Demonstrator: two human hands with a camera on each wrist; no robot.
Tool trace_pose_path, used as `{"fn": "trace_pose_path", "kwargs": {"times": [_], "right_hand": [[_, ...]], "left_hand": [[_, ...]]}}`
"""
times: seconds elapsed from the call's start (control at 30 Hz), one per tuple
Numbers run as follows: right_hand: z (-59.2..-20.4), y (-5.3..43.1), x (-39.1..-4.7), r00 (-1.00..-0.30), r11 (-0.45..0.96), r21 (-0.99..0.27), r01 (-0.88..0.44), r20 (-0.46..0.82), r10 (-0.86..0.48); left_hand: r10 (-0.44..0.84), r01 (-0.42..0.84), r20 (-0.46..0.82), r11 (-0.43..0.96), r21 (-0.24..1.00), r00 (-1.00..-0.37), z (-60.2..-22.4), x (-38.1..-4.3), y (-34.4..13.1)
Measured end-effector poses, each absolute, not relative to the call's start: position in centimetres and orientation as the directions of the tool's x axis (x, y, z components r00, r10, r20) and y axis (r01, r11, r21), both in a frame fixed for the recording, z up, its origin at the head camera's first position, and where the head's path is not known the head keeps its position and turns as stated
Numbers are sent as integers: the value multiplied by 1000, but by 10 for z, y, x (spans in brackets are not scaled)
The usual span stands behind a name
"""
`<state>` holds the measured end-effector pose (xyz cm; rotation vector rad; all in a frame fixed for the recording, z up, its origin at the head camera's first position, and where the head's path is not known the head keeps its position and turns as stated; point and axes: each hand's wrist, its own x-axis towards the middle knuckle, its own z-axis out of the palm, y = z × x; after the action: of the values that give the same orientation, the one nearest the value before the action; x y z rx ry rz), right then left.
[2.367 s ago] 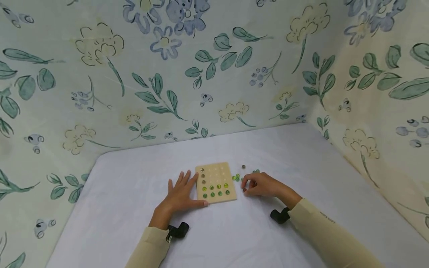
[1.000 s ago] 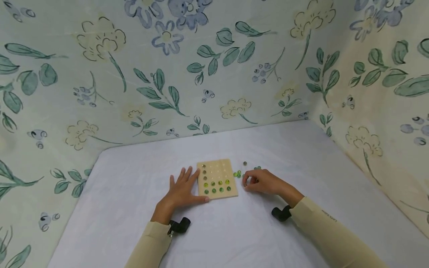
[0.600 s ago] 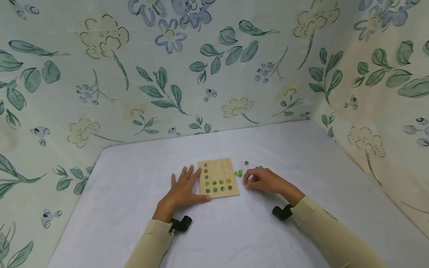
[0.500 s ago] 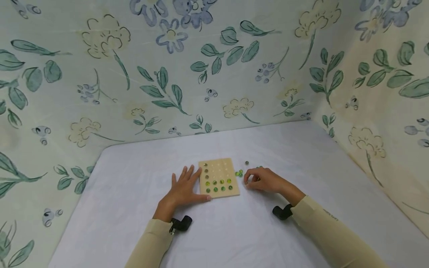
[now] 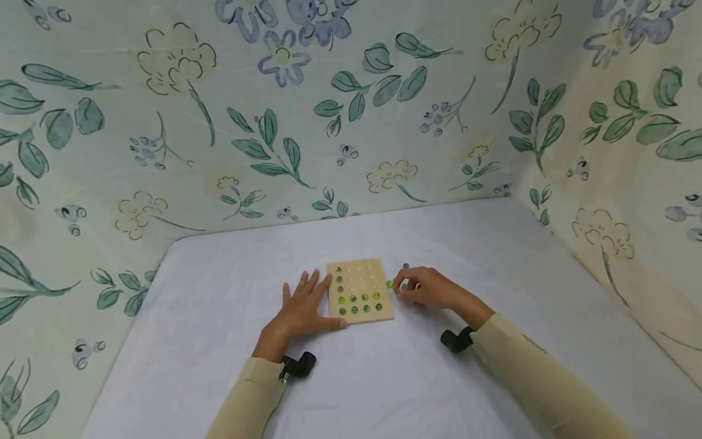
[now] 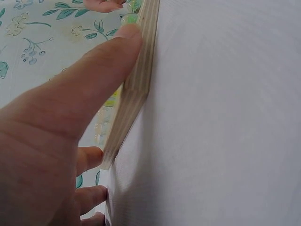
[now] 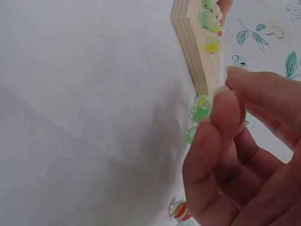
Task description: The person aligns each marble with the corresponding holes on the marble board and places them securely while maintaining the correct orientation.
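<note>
A square wooden board [image 5: 359, 277] lies on the white cloth. Glass marbles [image 5: 366, 308] sit in its two near rows, and several darker ones [image 5: 339, 280] line its left column. My left hand [image 5: 300, 314] is spread at the board's left near corner, thumb on the near edge and a fingertip against the left side. Just right of the board hovers my right hand [image 5: 430, 288], fingers curled, with thumb and index tips close together; whether a marble is between them is hidden. Loose green marbles [image 7: 201, 112] lie beside the board's edge, partly behind its fingers. A red-striped marble [image 7: 179, 210] rests below that hand.
One dark loose marble [image 5: 406, 265] lies beyond my right hand. White cloth [image 5: 230, 274] covers the table. Floral fabric [image 5: 351, 122] hangs behind and to the right. Black wrist cameras [image 5: 298, 364] sit below both hands.
My right hand has shifted slightly left and away from me, over the loose green marbles. A red marble earlier at its fingertips no longer shows in the head view. The left hand stays on the board.
</note>
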<state>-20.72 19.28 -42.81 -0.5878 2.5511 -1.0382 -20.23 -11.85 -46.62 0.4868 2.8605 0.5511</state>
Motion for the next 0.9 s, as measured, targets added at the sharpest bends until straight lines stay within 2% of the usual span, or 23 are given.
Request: {"fn": "trace_pose_path", "kwargs": {"times": [0.9], "right_hand": [[-417,157,-229,-861,638,-725,-261,-124,-493]], "left_hand": [[366,298,-115,873,387,-923,-469,-203,-120]]}}
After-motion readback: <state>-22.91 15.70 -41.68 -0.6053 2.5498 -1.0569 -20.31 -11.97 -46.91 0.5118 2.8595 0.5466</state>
